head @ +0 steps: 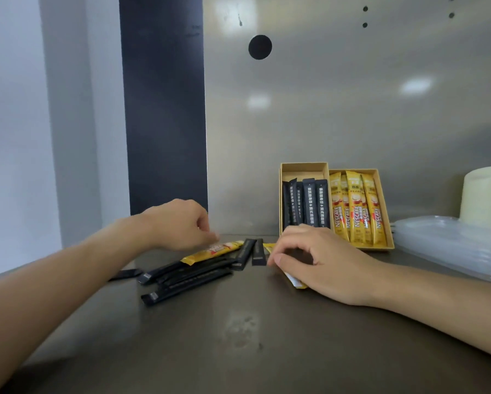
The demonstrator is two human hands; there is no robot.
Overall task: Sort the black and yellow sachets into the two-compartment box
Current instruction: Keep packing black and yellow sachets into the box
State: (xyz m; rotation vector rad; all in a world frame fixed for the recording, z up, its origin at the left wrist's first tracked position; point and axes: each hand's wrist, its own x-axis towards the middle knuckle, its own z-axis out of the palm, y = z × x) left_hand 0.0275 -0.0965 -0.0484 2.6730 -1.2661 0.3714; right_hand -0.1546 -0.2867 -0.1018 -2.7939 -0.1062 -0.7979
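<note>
- Nearest: right hand curled over a half-hidden yellow sachet; grip impossible to tell.
- Just left, loose black sachets on the counter.
- Behind, left hand pinching a yellow stick.
- Farthest: box, black left, yellow right.

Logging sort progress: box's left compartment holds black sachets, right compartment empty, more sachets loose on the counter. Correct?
No: head view shows the box with yellow sachets in its right compartment. Black sachets sit in the left; loose sachets lie on the counter.

Steel counter, glossy steel wall
</note>
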